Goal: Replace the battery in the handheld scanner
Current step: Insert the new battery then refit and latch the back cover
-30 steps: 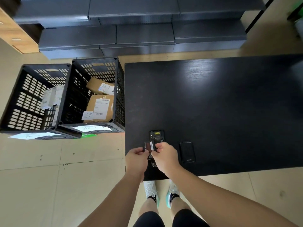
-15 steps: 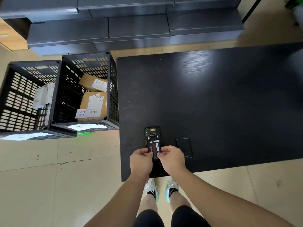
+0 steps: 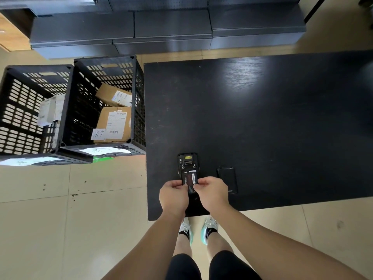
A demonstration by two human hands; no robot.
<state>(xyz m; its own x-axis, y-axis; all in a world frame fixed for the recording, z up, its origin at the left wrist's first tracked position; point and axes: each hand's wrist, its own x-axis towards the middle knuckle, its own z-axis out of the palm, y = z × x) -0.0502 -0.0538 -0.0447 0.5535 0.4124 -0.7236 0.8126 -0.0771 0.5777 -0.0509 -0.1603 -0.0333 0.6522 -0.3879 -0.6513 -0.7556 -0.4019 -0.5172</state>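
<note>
Lower centre of frame: left hand (image 3: pixel 174 194) and right hand (image 3: pixel 212 191) pinch the battery (image 3: pixel 190 179) over the face-down scanner (image 3: pixel 187 164) (cover (image 3: pixel 227 178) parked right), probably to align it.

This is looking like a parcel-sorting or warehouse workroom. Two black perforated plastic crates (image 3: pixel 105 93) (image 3: pixel 26 110) are sitting side by side on the floor just left of a black counter (image 3: pixel 262 122). The nearer crate is holding brown cardboard parcels (image 3: pixel 114 124) bearing printed shipping labels with barcodes, and a handwritten paper slip is lying against one of them. The farther crate is holding pale boxed packages (image 3: pixel 50 109). Handwritten paper tags (image 3: pixel 105 151) are lying on the crates' front rims. Grey flat cartons (image 3: pixel 171 27) are stacked in rows beyond the counter. Pale beige floor tiles (image 3: pixel 80 229) are showing scuffs and dark specks.
</note>
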